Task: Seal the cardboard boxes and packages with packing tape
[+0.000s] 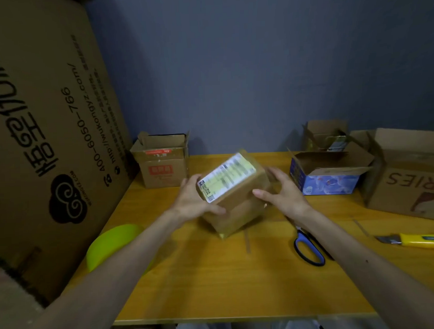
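- Two hands: left hand (191,202), right hand (283,196), both gripping the same box.
- One closed box (239,200) with a label.
- Four open boxes: brown box (162,168), blue printed box (331,182), small box (319,131) behind it, large box (408,179) at far right.
- One big printed carton (49,121), leaning at left.
- One pair of scissors (308,249).
- One yellow utility knife (420,241).
- One green round thing (108,244), perhaps a bowl, half hidden by the arm.
- One table (240,286).

Packing room, open cartons (331,170), table (239,274)

Left hand (195,202), right hand (281,194), gripping tilted box (236,198)
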